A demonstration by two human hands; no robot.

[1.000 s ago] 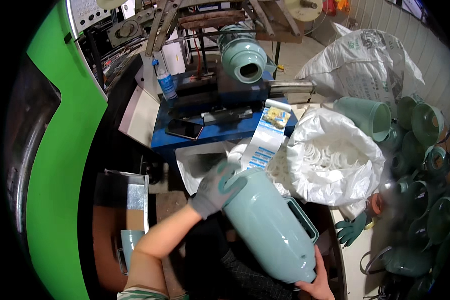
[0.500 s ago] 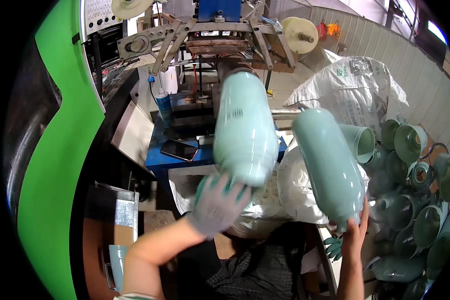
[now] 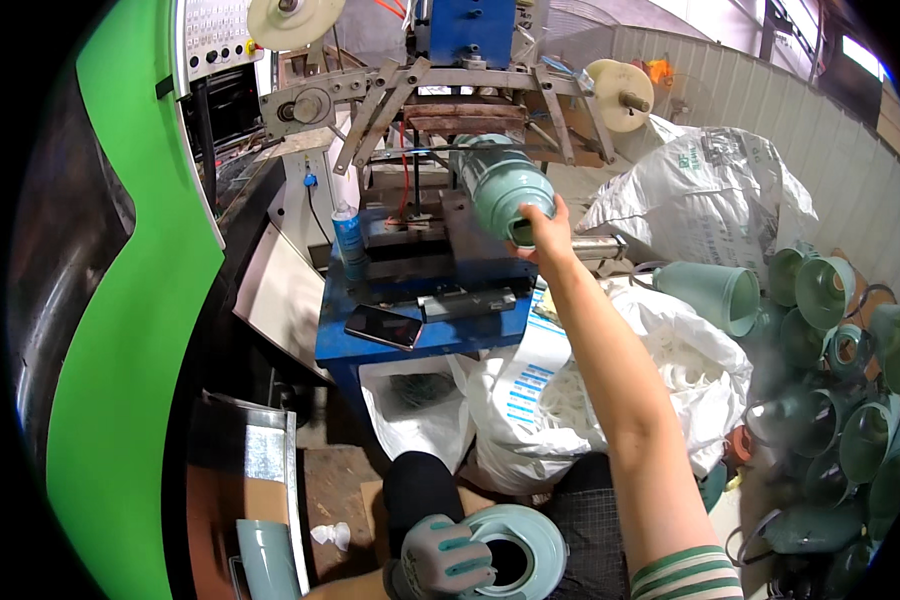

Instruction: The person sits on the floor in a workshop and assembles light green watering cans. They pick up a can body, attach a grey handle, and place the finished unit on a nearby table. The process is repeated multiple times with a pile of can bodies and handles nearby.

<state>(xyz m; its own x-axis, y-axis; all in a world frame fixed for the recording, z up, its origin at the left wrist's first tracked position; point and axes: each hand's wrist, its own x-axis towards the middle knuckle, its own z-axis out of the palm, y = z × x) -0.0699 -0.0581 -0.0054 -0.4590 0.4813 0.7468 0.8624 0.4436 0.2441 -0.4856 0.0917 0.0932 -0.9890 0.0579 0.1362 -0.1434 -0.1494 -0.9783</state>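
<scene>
Grasping the neck of the flask-shaped casing (image 3: 515, 188) above the blue table (image 3: 470, 341), my right hand (image 3: 548, 230) could slip if I twist; before the table, my left hand (image 3: 442, 556) touches a second casing (image 3: 542, 532), grip unclear.

The pale green bottle shell (image 3: 510, 183) held half a second earlier in the bare right hand (image 3: 544, 228) has been transferred to the press-like machine (image 3: 473, 35), where its neck is now gripped by that hand. The second pale green shell (image 3: 548, 555), previously mounted there, has been drawn off and lowered to the lap, its opening turned upward. The gloved left hand (image 3: 445, 557) has been brought down with it and is now placed beside the opening.
</scene>
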